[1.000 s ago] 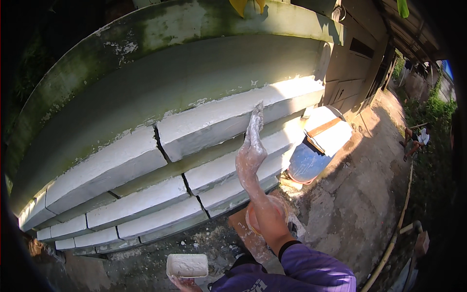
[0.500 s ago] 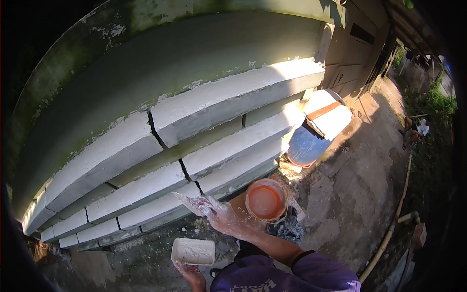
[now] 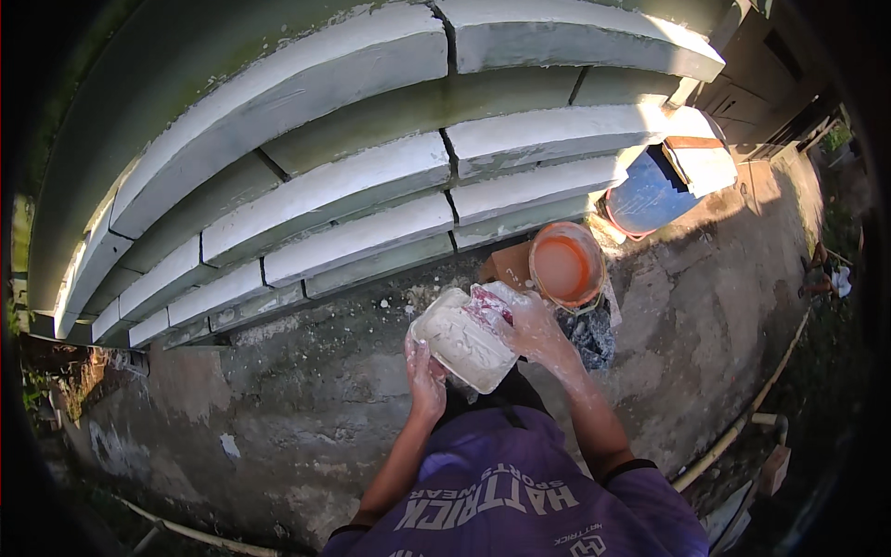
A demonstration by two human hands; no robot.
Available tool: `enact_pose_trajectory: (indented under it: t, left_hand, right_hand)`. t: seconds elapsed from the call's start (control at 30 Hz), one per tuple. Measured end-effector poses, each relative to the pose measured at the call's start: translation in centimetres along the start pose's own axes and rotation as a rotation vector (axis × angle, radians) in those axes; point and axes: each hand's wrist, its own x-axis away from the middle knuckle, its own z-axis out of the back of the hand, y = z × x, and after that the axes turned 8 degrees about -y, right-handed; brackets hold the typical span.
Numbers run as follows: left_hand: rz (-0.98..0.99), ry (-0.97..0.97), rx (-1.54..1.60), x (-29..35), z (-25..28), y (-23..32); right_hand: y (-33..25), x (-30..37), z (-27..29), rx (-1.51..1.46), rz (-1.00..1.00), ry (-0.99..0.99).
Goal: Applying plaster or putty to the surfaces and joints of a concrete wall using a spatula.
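Container [image 3: 453,369], white, rectangular and holding pale paste, lies left of the orange bucket [image 3: 583,251] and nearer the body, its long axis roughly crosswise to the line toward the bucket. Left hand [image 3: 425,379] is clasped on the side away from the bucket. Right hand [image 3: 536,330], the nearer to the bucket, curls round a white-caked item [image 3: 495,299], form unclear, at the bucket-side rim; rim contact cannot be told.

The tray [image 3: 420,326] is off-white, the paste [image 3: 469,336] chalky white; both hands [image 3: 538,330] are mottled white. I see a purple shirt [image 3: 501,447] with white lettering [image 3: 543,499], an orange bucket [image 3: 592,269], a blue drum [image 3: 640,197], white ledges [image 3: 325,190].
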Motion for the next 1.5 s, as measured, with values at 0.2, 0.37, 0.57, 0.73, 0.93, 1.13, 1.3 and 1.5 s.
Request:
enact_pose_trajectory:
  t: [0.2, 0.37, 0.57, 0.73, 0.93, 1.13, 1.3, 1.5]
  left_hand:
    - [0.129, -0.079, 0.055, 3.4, 0.7, -1.4]
    - [0.221, -0.149, 0.059, 5.3, 0.8, -2.6]
    - [0.267, -0.231, -0.002, 6.4, 0.0, -5.2]
    - [0.239, -0.195, -0.005, 6.4, -1.2, -6.5]
    - [0.171, -0.201, -0.007, 6.1, -5.1, -10.4]
    - [0.125, -0.146, 0.074, 5.7, -12.2, -18.4]
    - [0.098, -0.043, 0.074, 6.1, -16.9, -22.8]
    - [-0.007, 0.079, 0.033, 8.0, -16.2, -23.1]
  right_hand:
    - [-0.6, 5.2, -5.4, -0.065, -0.108, 0.150]
    - [-1.0, 9.3, -7.7, -0.249, -0.010, 0.348]
    - [1.6, 12.4, -8.3, -0.409, -0.086, 0.302]
    - [3.1, 13.9, -6.2, -0.586, -0.175, 0.376]
    - [6.7, 15.9, -2.4, -0.269, -0.074, 0.318]
    - [14.5, 18.7, 2.3, -0.426, -0.022, 0.238]
    - [20.1, 20.8, 8.6, -0.693, -0.170, 0.289]
    - [25.3, 19.3, 14.4, -1.422, 0.111, 0.554]
